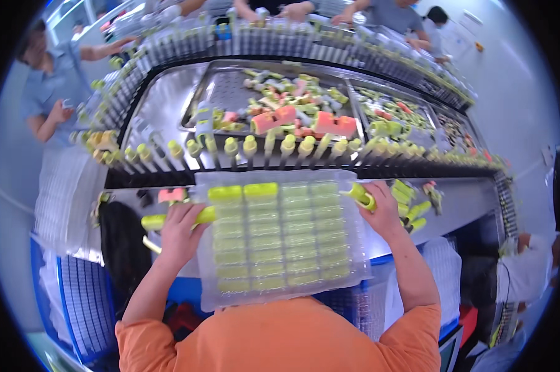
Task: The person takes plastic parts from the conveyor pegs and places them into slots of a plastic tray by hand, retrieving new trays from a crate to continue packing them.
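Hands first: our left hand (179,230) is closed around a yellow-green tube (168,219) lying crosswise at the left edge of a clear plastic tray (280,239), and our right hand (384,214) pinches another yellow-green piece (362,196) at the tray's upper right corner. We judge the filling well along: nearly every pocket of the tray shows a yellow-green tube under the clear plastic, and the two brightest tubes (242,191) sit in the top row, left of centre. We cannot tell whether any pocket is empty. The tray rests on the front edge of a steel desk (466,201), close to our orange shirt. Loose yellow-green tubes (411,201) lie just right of our right hand. Beyond the tray, a row of yellow-capped tubes (249,149) stands on a dark conveyor. Behind that, metal pans (230,93) hold mixed yellow, pink and orange parts. No readable labels show. Other people work at the far side.
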A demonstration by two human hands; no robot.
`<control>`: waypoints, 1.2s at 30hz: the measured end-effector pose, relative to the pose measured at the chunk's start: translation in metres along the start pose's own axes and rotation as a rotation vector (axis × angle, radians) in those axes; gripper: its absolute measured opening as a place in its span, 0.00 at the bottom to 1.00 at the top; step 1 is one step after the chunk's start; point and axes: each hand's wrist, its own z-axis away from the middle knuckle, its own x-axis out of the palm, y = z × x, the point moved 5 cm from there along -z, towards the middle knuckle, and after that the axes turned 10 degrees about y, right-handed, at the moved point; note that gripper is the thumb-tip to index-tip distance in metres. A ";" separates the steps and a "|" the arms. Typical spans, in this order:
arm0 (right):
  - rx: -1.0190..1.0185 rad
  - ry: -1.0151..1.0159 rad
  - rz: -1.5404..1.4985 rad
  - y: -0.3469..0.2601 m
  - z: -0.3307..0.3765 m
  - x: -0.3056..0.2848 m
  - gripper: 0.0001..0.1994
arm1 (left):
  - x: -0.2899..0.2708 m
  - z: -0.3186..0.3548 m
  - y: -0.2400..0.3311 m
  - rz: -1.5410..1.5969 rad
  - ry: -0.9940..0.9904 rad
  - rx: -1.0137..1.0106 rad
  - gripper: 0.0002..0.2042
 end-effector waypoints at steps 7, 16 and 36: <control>-0.317 -0.282 -0.098 -0.111 -0.049 0.104 0.28 | 0.021 -0.014 0.000 0.062 0.014 0.041 0.20; -0.129 -0.567 -0.057 -0.134 -0.048 0.127 0.26 | 0.017 0.003 -0.008 -0.100 0.005 0.126 0.19; -0.358 -0.501 -0.095 -0.171 -0.018 0.138 0.24 | -0.073 0.031 -0.099 -0.111 0.088 -0.211 0.21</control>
